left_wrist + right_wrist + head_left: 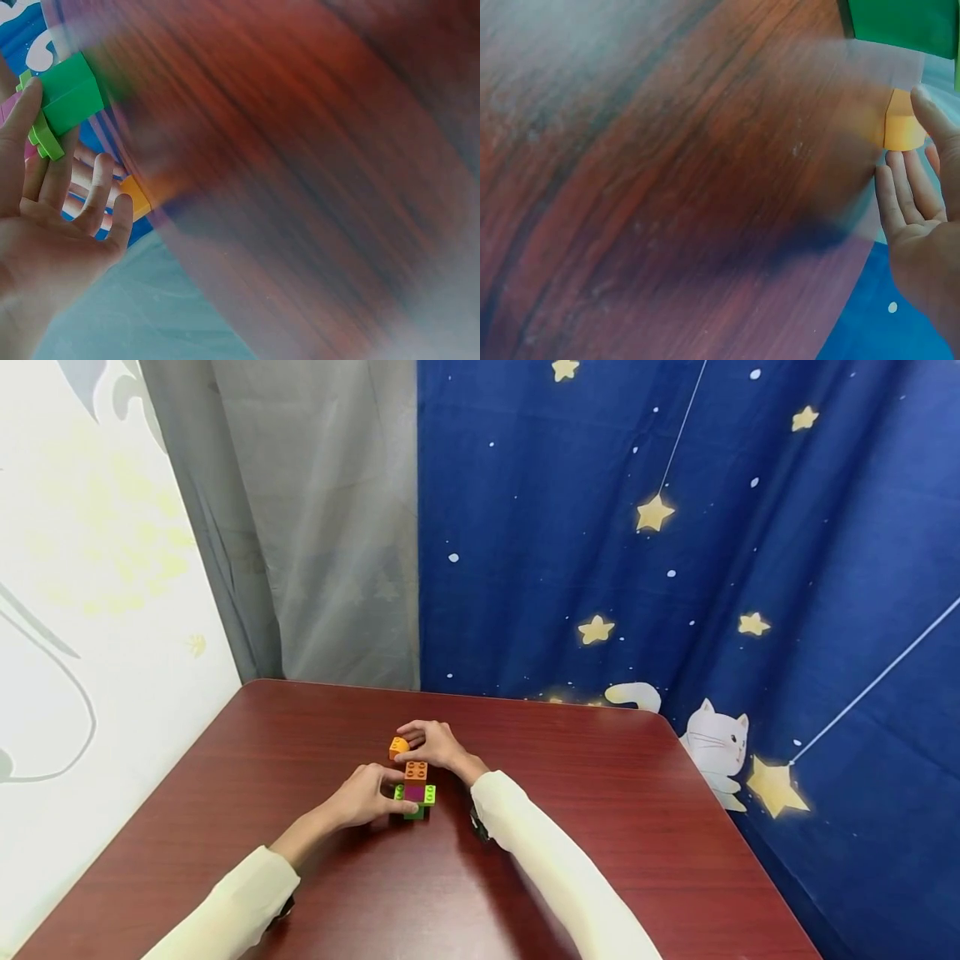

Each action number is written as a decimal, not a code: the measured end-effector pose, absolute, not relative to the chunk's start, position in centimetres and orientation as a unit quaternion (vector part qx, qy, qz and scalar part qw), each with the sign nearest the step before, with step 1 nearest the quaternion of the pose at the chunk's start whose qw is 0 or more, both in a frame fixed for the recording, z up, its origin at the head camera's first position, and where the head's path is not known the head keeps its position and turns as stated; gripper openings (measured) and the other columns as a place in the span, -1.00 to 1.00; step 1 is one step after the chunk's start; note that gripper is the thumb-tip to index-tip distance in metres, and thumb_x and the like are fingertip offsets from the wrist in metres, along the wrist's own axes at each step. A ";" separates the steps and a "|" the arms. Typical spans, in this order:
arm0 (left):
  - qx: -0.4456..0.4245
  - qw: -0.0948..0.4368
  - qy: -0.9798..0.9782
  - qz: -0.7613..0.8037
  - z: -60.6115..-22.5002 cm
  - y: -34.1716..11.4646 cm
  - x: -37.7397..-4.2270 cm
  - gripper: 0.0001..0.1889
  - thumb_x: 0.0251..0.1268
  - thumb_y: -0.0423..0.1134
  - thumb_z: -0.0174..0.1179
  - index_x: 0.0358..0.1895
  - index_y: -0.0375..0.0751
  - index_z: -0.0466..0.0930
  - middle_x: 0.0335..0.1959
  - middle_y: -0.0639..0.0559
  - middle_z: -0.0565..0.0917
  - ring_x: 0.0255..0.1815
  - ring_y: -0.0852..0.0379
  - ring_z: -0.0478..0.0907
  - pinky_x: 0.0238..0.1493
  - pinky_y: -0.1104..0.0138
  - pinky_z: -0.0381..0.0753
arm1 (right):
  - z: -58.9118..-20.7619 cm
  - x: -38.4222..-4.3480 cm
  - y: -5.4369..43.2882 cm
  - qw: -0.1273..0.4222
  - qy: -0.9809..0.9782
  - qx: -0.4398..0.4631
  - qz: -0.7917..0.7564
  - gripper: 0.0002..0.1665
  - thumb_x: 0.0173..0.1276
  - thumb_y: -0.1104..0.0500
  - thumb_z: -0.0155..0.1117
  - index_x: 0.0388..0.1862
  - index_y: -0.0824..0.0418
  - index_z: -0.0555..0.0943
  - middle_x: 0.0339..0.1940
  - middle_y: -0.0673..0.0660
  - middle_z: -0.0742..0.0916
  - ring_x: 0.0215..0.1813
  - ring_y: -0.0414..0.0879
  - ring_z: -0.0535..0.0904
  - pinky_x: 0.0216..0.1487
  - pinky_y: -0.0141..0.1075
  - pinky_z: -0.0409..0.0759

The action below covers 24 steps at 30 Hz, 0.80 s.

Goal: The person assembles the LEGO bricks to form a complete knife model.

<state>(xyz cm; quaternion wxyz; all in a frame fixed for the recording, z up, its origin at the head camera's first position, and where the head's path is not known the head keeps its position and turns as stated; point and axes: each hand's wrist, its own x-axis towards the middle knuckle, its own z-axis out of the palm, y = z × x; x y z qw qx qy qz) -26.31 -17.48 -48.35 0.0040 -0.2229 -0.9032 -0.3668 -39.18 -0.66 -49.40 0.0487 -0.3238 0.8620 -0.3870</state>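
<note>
On the table stands a small stack of toy building bricks: an orange-brown brick (pixel 416 771) on top, a purple brick (pixel 414 793), a wider lime-green piece (pixel 430 795) and a green brick (pixel 73 94) at the bottom. My left hand (pixel 367 797) grips this stack from the left, thumb on the near side and fingers behind. Just beyond the stack is a yellow-orange brick (pixel 904 127) with a curved side. My right hand (pixel 437 747) reaches round it with thumb and fingers spread and fairly straight; firm contact is not clear.
The dark red wooden table (pixel 562 827) has rounded far corners. Behind it hang a grey curtain (pixel 337 527) and a blue curtain (pixel 540 527) with stars and a cat. A white patterned wall panel (pixel 97 610) stands along the left.
</note>
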 end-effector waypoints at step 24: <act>-0.200 -0.013 -0.904 -0.378 -48.4 -17.4 -26.8 -0.39 0.09 0.04 0.59 0.08 -0.37 0.73 -0.26 0.07 0.79 -0.29 0.19 0.66 -0.20 0.30 0.67 | -45.4 -38.9 5.5 0.009 0.865 -0.331 -0.377 -0.48 0.28 0.12 0.60 0.20 0.23 0.71 -0.03 0.14 0.82 -0.05 -0.10 0.77 0.04 -0.33 0.67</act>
